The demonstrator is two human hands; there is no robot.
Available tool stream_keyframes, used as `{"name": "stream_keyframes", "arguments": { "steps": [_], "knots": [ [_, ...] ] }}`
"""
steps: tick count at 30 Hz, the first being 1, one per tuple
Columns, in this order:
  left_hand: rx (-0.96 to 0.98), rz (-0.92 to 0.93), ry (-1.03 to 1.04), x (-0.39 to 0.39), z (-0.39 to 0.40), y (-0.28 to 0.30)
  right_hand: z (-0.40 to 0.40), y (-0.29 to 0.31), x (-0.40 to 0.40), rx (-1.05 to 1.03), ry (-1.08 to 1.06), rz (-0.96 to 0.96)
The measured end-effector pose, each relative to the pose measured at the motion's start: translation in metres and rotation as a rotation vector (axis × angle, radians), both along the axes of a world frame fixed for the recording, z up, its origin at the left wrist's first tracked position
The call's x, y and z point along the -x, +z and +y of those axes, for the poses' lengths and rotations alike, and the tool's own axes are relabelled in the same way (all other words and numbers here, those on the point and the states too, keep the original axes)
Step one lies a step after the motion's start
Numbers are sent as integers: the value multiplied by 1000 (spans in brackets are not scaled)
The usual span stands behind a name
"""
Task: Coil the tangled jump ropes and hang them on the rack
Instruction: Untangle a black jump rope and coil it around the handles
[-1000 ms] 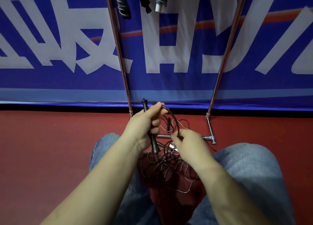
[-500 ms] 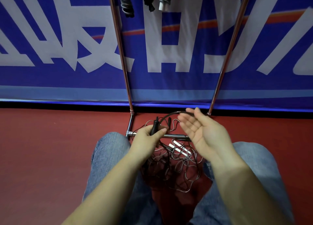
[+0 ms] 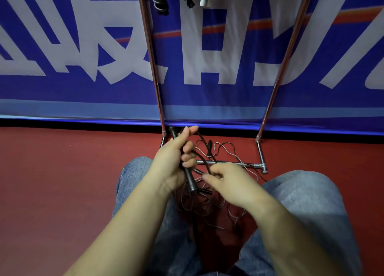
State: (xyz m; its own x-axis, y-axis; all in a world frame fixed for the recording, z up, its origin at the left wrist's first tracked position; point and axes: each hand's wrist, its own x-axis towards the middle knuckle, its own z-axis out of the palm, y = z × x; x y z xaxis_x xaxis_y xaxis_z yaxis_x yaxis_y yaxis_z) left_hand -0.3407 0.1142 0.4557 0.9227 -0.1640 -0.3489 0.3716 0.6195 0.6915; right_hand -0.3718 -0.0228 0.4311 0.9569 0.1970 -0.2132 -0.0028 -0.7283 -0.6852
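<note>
1. The left hand (image 3: 172, 163) is wrapped around a black ribbed jump-rope handle (image 3: 188, 171), held upright and tilted.
2. The right hand (image 3: 228, 182) pinches the black rope cord (image 3: 202, 155) looping from that handle.
3. A tangled pile of thin grey and black jump ropes (image 3: 209, 203) lies on the red floor (image 3: 62, 182) between denim-clad knees.
4. The chrome tube rack (image 3: 260, 157) stands just beyond, with coiled ropes (image 3: 160, 1) hanging at its top.

Glossy metal rack poles (image 3: 154, 72) at twelve o'clock, matt black handle (image 3: 190, 178), faded denim jeans (image 3: 307, 205), matt red floor (image 3: 62, 182).
</note>
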Motion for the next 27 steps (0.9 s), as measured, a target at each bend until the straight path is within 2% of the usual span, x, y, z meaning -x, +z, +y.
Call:
{"name": "stream_keyframes", "arguments": {
  "steps": [1,3,7,11,13,15,18,19,22,25,27],
  "knots": [
    [-4,-18,1,0,2,1,0,-1,-1,-5,-22,-24],
    [-80,-71,-14,0,3,-2,1,1,-2,-154,-89,-7],
    [-445,-180,-126,8,2,-15,5,14,-5,-759,-373,171],
    [-642,-222,-298,23,-1,-31,-5,24,-12,-1377,-618,296],
    [-683,-238,-324,24,-1,-35,-10,28,-13,-1557,-683,318],
    [-643,-255,-290,23,-1,-35,-13,27,-14,-1616,-709,323],
    [-551,-255,-187,21,-3,-29,-16,24,-14,-1490,-615,326],
    [-503,-234,-145,20,-4,-27,-16,24,-12,-1336,-535,319],
    [-313,-135,-55,13,-3,-23,-12,21,-4,-672,-189,233],
    [-107,-42,-1,6,-2,-18,-4,11,3,-284,37,96],
    [-13,0,14,1,0,-16,-5,-1,1,-72,35,-5]
  ]
}}
